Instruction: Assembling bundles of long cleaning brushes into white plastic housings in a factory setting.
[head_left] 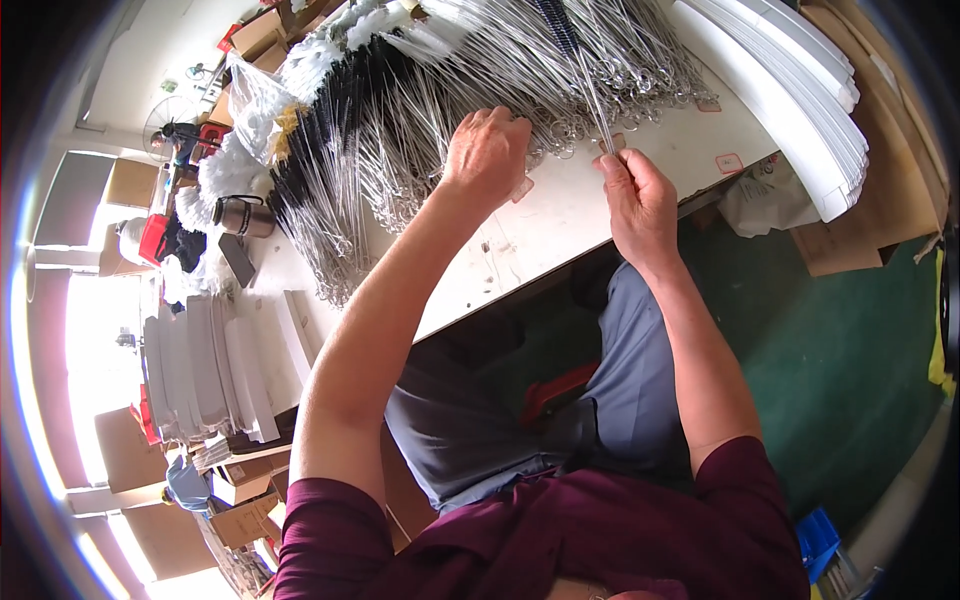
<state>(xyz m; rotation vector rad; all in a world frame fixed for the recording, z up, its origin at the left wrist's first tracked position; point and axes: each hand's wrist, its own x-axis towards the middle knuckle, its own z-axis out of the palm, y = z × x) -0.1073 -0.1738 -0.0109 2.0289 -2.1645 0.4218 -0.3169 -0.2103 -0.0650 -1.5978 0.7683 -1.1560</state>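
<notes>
Long wire-handled brushes with looped ends lie in a thick row across the table, some with black bristles, some white. My right hand is closed at the table's front edge, thumb and fingers pinching the lower ends of a few wire brushes. Their handles run up and away to dark bristles above the pile. My left hand lies over the front of the row, its fingers curled down among the wire handles. Its fingertips are partly hidden, so what they grip does not show.
White folded sheets are stacked at the right beside cardboard. White strips stand at the left, near a steel flask and a dark phone-like slab. A plastic bag hangs below the table edge. Other people are far left.
</notes>
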